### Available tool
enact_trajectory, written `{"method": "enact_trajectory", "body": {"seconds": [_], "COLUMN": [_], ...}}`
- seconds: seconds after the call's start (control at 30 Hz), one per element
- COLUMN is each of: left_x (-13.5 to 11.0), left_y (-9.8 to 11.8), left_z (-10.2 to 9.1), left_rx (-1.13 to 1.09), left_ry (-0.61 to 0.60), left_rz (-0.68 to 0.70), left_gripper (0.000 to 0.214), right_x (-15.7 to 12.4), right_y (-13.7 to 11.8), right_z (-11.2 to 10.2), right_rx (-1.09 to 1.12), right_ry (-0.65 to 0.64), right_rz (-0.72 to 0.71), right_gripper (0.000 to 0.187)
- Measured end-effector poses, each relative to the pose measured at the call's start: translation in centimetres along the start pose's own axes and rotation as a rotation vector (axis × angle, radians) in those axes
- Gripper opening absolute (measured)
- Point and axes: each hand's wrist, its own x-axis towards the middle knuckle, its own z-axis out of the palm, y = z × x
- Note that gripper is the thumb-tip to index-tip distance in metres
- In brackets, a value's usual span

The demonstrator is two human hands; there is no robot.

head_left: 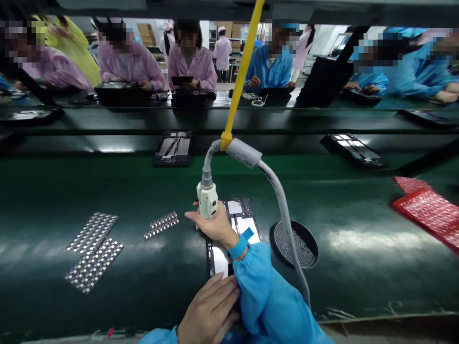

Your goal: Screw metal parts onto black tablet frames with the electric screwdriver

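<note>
My right hand is wrapped round a cream-coloured electric screwdriver, held upright over an opened tablet. The screwdriver's tip is hidden behind my hand. A grey cable runs from its top, tied to a yellow strap that hangs from above. The tablet lies on the green work surface, its dark frame and white inner plates showing; my right forearm covers part of it. At its near end rests my left hand, palm down with the fingers stretched out. Right of the tablet stands a round black dish with a perforated grey inside.
Several dark sheets of small light pieces lie at left, with a smaller strip nearer the tablet. Red bubble-wrap bags lie at right. Farther back are two more opened tablets. Several co-workers sit across the line.
</note>
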Motion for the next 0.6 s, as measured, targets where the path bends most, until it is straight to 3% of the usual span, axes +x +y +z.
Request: {"method": "enact_trajectory", "body": {"seconds": [0.17, 0.3, 0.4, 0.5, 0.6], "left_x": [-0.2, -0.3, 0.1, 2.4, 7.2], "left_y": [-0.2, 0.0, -1.1, -5.0, -11.5], "left_z": [0.3, 0.4, 0.4, 0.8, 1.6], "left_rx": [0.039, 0.047, 0.086, 0.113, 0.171], "left_ry": [-0.047, -0.034, -0.055, -0.116, -0.264], "left_rz": [0.033, 0.059, 0.108, 0.097, 0.004], "left_gripper": [0.029, 0.029, 0.028, 0.028, 0.031], "right_x": [0.2, -0.7, -2.0, -3.4, -4.1], "right_y": [-4.0, -7.5, -7.4, -5.1, -2.6], "right_z": [-1.6, -5.2, -7.7, -8.6, -8.2], "right_rx": [0.141, 0.177, 0.257, 0.265, 0.196], "right_ry": [0.094, 0.192, 0.177, 0.161, 0.182], "right_rz": [-0.154, -0.301, -0.206, 0.016, 0.081], "right_gripper": [0.034, 0.062, 0.060, 0.051, 0.041]}}
